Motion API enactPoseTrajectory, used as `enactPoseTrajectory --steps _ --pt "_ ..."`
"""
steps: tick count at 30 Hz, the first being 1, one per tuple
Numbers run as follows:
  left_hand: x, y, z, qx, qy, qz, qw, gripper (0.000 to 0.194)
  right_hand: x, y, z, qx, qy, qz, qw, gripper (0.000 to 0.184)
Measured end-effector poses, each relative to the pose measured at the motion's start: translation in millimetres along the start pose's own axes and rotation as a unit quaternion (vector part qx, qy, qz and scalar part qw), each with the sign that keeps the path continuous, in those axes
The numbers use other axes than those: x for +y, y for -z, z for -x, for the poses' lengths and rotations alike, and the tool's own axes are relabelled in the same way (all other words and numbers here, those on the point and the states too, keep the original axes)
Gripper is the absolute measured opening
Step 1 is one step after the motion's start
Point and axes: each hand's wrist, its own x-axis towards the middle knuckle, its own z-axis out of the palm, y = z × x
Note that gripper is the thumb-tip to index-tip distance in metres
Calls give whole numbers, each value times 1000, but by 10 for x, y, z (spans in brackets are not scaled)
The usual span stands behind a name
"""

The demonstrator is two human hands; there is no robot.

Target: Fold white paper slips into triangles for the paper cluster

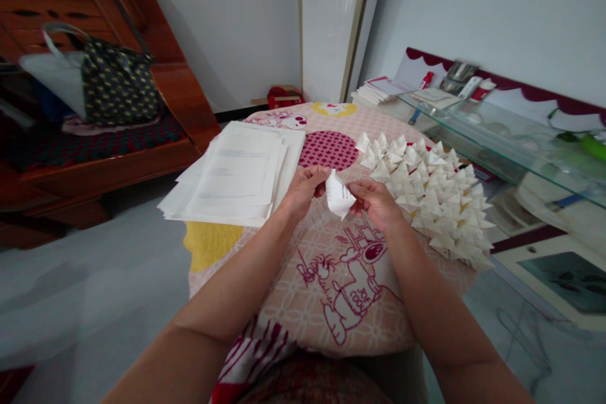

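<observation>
Both my hands hold one small folded piece of white paper above a cloth-covered surface printed with red cartoon figures. My left hand pinches its left edge, fingers closed. My right hand pinches its right side, fingers curled. A stack of white paper sheets lies to the left of my left hand. To the right of my right hand sits a heap of several folded white paper triangles.
A wooden bench with a dark patterned bag stands at the left. A glass-topped table with books and clutter runs along the right. A tall white appliance stands against the far wall. Grey floor lies to the left.
</observation>
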Motion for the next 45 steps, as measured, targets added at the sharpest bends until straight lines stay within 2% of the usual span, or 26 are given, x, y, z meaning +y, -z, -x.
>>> enactPoseTrajectory --steps 7,13,15,19,23,28,33,38,42,45 --pt "50 -16 49 -80 -24 -40 996 49 19 71 -22 -6 11 -5 1000 26" --pt "57 107 23 -164 -6 -108 980 47 29 141 -39 -10 24 31 999 25" --pt "33 158 1 -194 4 -142 971 46 38 171 -39 -23 10 66 997 24" --pt "-55 243 -39 -248 49 -212 944 43 62 217 -34 -83 -63 150 983 23" --pt "-111 313 -53 -281 75 -234 928 40 104 227 -40 -130 -102 186 969 23" --pt "-74 425 -66 -330 108 -237 907 27 157 211 -63 -132 -124 221 958 15" --pt "-51 512 -90 -374 128 -223 891 23 144 180 -59 -122 -126 253 951 11" --pt "-52 519 -86 -395 122 -253 875 19 126 191 -47 -132 -138 241 951 10" --pt "-24 506 -63 -386 114 -296 866 18 136 182 -49 -115 -146 244 952 10" --pt "-28 490 -46 -363 120 -301 874 19 148 149 -54 -94 -152 258 949 7"
